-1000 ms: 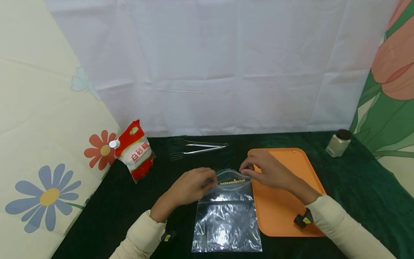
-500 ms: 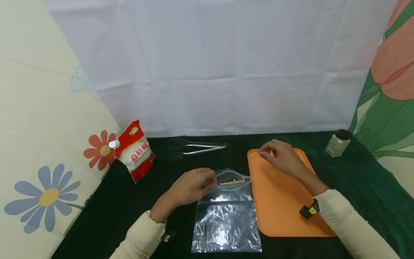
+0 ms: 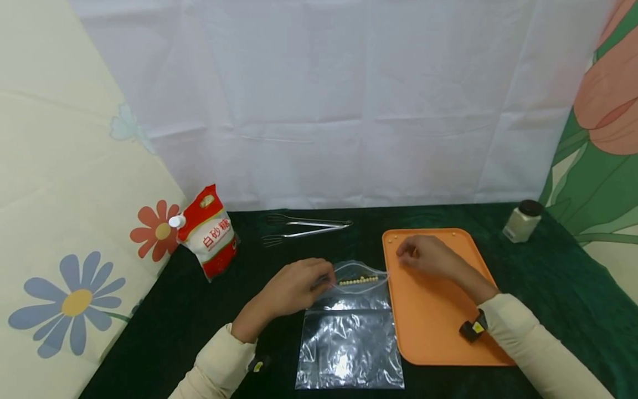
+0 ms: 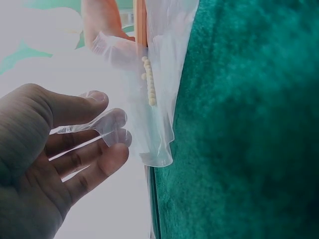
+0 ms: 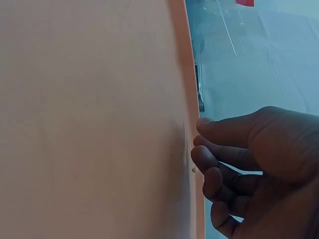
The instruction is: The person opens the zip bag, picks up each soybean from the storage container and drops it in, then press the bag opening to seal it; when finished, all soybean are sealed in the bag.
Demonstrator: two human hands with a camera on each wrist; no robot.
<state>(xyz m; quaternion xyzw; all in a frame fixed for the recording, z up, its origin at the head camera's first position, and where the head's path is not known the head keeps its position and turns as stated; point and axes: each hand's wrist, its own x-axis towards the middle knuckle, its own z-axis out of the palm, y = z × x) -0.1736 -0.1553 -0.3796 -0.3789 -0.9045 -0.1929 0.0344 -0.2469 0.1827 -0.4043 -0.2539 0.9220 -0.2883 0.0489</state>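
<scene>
A clear zip-lock bag (image 3: 349, 346) lies flat on the dark green cloth, its mouth spread apart. Inside, just below the zip, sits a row of small pale-yellow beads (image 3: 358, 281). My left hand (image 3: 294, 285) pinches the left side of the bag's mouth; in the left wrist view clear plastic runs between its thumb and fingers. Over the upper left of the orange tray (image 3: 438, 321) is my right hand (image 3: 431, 257), thumb and forefinger tips close together; I cannot tell whether they hold a bead. Loose beads (image 3: 392, 239) lie in the tray's far left corner.
Metal tongs (image 3: 309, 228) lie behind the bag. A red-and-white sugar pouch (image 3: 209, 235) with a white cap stands at the left. At the far right is a small jar (image 3: 521, 221) with a black lid. A white cloth (image 3: 349, 111) hangs along the back.
My right hand left the bag's right edge, reached to the tray's far left corner, then drew back toward me over the tray. My left hand stayed at the bag's mouth.
</scene>
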